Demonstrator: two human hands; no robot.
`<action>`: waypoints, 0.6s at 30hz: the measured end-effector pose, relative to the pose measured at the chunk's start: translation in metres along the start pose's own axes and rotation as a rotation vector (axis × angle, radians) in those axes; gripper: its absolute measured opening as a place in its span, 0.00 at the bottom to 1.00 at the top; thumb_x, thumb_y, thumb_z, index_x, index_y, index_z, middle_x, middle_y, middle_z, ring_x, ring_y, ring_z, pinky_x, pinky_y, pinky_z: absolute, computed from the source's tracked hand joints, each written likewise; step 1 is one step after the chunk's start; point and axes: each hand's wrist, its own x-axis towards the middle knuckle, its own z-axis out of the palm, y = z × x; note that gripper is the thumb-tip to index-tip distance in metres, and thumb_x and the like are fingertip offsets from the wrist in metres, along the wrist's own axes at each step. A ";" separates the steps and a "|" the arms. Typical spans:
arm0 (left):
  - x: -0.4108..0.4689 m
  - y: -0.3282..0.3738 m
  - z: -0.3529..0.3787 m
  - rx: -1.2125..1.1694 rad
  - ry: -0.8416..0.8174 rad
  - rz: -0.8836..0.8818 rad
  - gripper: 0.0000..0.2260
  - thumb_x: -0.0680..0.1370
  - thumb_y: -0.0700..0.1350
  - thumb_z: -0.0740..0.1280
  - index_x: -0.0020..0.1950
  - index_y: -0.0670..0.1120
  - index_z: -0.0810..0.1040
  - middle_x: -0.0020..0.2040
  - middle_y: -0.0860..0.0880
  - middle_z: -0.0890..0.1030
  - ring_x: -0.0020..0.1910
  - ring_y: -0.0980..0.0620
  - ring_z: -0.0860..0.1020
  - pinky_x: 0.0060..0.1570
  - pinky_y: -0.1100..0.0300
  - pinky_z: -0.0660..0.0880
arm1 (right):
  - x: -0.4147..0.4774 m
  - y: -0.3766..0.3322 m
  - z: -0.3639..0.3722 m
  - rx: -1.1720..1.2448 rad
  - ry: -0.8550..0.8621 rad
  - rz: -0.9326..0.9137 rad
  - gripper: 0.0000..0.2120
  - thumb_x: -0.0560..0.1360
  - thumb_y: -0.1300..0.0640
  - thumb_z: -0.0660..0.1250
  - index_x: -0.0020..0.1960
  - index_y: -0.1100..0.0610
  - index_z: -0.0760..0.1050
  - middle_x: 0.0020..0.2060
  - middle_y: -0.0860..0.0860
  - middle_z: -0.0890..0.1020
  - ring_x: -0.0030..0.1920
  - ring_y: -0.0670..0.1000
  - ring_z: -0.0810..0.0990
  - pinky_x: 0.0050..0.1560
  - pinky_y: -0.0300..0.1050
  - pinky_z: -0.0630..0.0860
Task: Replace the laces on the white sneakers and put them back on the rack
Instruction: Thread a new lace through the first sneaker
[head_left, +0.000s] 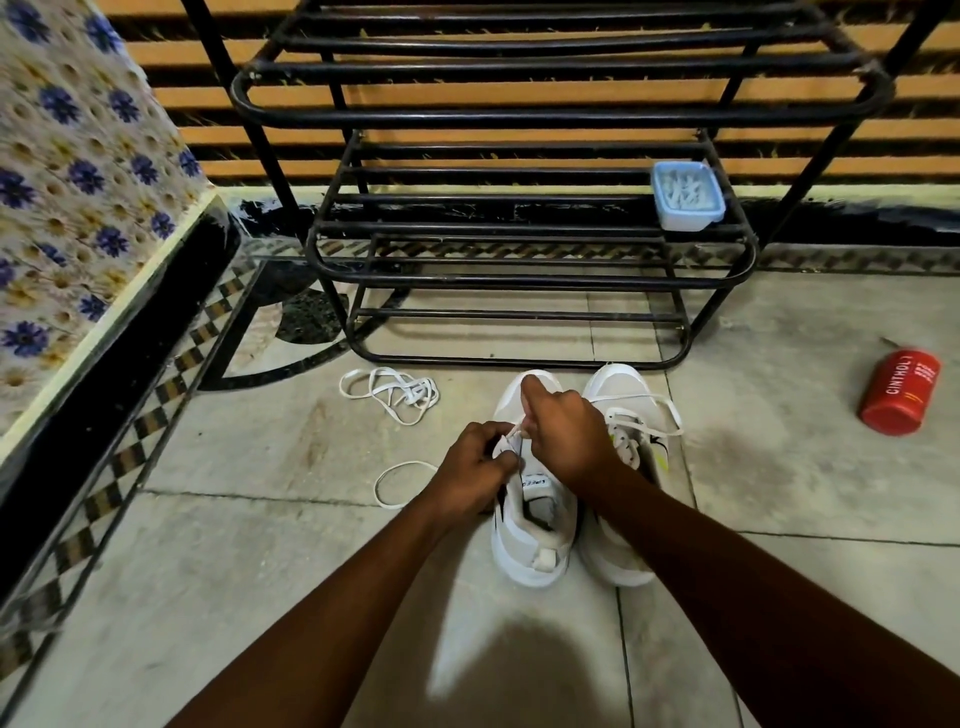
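Tiled floor fills the lower frame, with a black rack (519, 249) standing against the wall at upper centre. At centre, just below the rack, a sneaker (530, 540) stands beside a second sneaker (618, 384). The left hand (475, 467) curls on the sneaker's eyelet edge. The right hand (566, 431) pinches a lace (517, 431) near its tip. A spare lace (395, 395) lies left of centre. The lace looks limp, flat and light, best held by its stiff tip. The sneaker seems light with a soft upper, so it needs steadying beside the eyelets.
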 end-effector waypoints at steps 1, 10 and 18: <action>0.000 -0.001 0.000 -0.009 0.001 -0.005 0.17 0.74 0.47 0.67 0.62 0.51 0.78 0.63 0.47 0.76 0.46 0.48 0.83 0.43 0.56 0.80 | -0.002 0.001 0.000 0.001 0.007 0.012 0.17 0.70 0.63 0.64 0.51 0.50 0.61 0.39 0.51 0.83 0.42 0.63 0.80 0.38 0.51 0.76; 0.002 -0.011 -0.004 0.035 -0.024 0.046 0.14 0.79 0.40 0.66 0.63 0.54 0.77 0.63 0.44 0.74 0.53 0.60 0.79 0.51 0.69 0.76 | 0.001 -0.018 -0.012 -0.171 -0.131 -0.093 0.25 0.73 0.63 0.62 0.68 0.56 0.59 0.45 0.58 0.82 0.46 0.64 0.80 0.41 0.49 0.69; 0.002 -0.006 -0.001 0.020 -0.022 0.044 0.16 0.70 0.49 0.64 0.58 0.59 0.75 0.63 0.44 0.75 0.58 0.50 0.80 0.61 0.49 0.78 | 0.003 -0.007 -0.017 0.037 -0.139 -0.091 0.25 0.70 0.68 0.64 0.64 0.53 0.64 0.47 0.57 0.79 0.46 0.63 0.80 0.44 0.55 0.79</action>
